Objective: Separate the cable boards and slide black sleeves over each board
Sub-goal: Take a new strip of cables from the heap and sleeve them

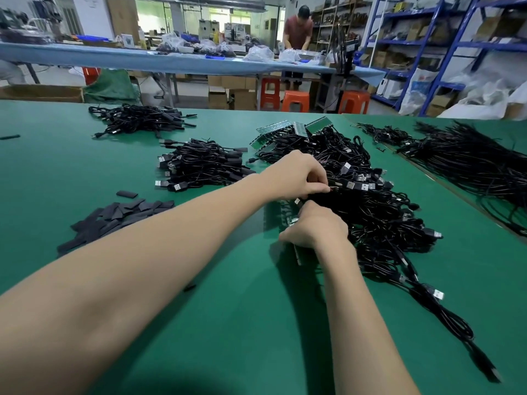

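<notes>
Centrally in the head view, a strip of joined cable boards (288,216) is seen lying on the green table (228,323), at the near-left edge of a large tangle of black cables (379,220). The left hand (299,175) is reached in from the left, its fingers curled and pinched on a small piece at the cable heap; whether that piece is a board or a plug cannot be told. The right hand (316,226) is closed around the board strip, which is partly hidden beneath it. A loose pile of flat black sleeves (114,218) is spread on the table well to the left of the hands. Beyond it, a bundle of cables with USB plugs (199,166) is laid, and a further bundle (139,118) lies near the far edge. More board strips (293,129) are propped on the far side of the big tangle. A long sheaf of cables (470,163) is stretched along the right.
</notes>
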Demonstrator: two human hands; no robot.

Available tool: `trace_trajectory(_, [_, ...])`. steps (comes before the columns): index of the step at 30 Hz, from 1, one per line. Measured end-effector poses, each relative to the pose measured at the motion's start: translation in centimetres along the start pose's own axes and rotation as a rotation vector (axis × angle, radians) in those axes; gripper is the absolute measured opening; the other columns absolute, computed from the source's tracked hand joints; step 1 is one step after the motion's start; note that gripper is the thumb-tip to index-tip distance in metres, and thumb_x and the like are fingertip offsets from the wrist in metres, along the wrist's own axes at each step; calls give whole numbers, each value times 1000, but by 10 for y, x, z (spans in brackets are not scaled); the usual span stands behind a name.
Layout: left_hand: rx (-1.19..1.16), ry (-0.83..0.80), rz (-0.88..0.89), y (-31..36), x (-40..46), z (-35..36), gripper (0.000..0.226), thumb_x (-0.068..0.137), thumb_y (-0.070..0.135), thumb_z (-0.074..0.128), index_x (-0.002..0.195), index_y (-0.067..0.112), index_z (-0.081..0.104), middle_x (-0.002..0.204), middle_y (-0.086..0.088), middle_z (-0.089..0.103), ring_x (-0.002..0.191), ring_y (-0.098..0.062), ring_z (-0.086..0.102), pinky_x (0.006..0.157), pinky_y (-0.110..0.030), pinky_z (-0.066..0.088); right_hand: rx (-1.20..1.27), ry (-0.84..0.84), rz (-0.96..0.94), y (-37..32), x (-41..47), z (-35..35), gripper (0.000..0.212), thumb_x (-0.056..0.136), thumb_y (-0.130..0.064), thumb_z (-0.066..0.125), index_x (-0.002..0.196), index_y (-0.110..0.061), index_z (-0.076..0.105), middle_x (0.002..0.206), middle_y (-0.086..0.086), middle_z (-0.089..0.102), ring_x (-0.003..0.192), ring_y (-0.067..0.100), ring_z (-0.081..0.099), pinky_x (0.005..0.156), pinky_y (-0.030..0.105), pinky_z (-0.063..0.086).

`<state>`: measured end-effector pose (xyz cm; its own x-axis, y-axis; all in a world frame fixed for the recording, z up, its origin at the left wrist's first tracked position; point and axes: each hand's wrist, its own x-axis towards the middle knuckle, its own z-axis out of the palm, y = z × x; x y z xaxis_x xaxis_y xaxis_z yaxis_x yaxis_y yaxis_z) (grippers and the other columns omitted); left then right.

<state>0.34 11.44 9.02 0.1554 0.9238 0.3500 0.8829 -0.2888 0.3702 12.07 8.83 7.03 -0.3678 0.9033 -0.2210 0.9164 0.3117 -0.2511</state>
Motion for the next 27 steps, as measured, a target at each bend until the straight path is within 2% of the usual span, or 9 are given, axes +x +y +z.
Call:
trace_trajectory(3, [14, -20, -4, 4, 7, -3, 16, 92, 33, 73, 90, 19, 82, 72, 12, 72, 62, 3, 65, 72, -18, 53, -30, -50, -105, 4, -5, -16, 83, 78, -37, 71, 149, -14, 34, 134, 7, 57, 120, 28, 58, 95, 35, 50])
trace_trajectory(5, [-2, -69, -6, 7, 12, -6, 17, 91, 34, 74, 89, 20, 82, 71, 13, 72, 59, 7, 63, 68, -16, 52, -13, -103, -151, 10, -9, -27, 81, 79, -39, 72, 148, -15, 36, 130, 6, 57, 113, 27, 58, 91, 35, 51])
trace_trajectory(7, [-36, -120, -24, 8, 15, -8, 16, 91, 35, 75, 88, 21, 82, 73, 11, 74, 58, 3, 65, 65, -17, 51, 36, -118, -184, 18, -12, -35, 72, 79, -40, 74, 141, -17, 43, 119, 3, 54, 103, 24, 56, 81, 33, 46])
trace_trajectory(10, [-110, -153, -81, 8, 17, -11, 16, 91, 36, 74, 84, 23, 81, 70, 9, 75, 57, -10, 71, 65, -28, 61, 108, -109, -241, 30, -13, -42, 59, 78, -41, 75, 127, -23, 49, 105, -7, 51, 92, 14, 55, 71, 32, 42])
trace_trajectory(13, [-101, -116, -123, 9, 22, -15, 18, 93, 37, 71, 80, 27, 78, 58, 13, 70, 51, -10, 69, 66, -34, 63, 248, -61, -286, 38, -11, -45, 48, 76, -38, 76, 115, -25, 52, 97, -11, 54, 83, 6, 55, 63, 28, 40])
trace_trajectory(18, [-78, -68, -212, 12, 34, -22, 32, 95, 46, 66, 72, 27, 77, 53, 4, 66, 47, -14, 62, 61, -30, 60, 495, 48, -348, 44, -12, -53, 45, 76, -32, 76, 116, -23, 58, 93, -3, 64, 74, 12, 59, 69, 33, 47])
trace_trajectory(22, [-304, -99, -369, 3, 32, -23, 48, 92, 52, 68, 52, 26, 69, 45, 8, 53, 45, -9, 59, 52, -22, 54, 604, 114, -367, 43, -15, -56, 34, 76, -28, 75, 107, -27, 62, 77, -9, 61, 53, -1, 54, 52, 20, 42])
trace_trajectory(24, [-382, -127, -410, 2, 25, -23, 52, 91, 55, 67, 49, 25, 69, 46, 11, 57, 46, -7, 61, 53, -20, 54, 715, 109, -346, 41, -14, -55, 33, 76, -22, 76, 107, -26, 64, 75, -7, 64, 48, -4, 55, 43, 13, 39])
trace_trajectory(27, [-667, -24, -458, -2, 12, -15, 46, 94, 56, 62, 76, 16, 76, 62, 3, 70, 58, -15, 63, 59, -28, 58, 930, 206, -241, 40, -12, -58, 27, 75, -22, 75, 100, -28, 67, 84, -7, 66, 69, 3, 59, 57, 14, 42])
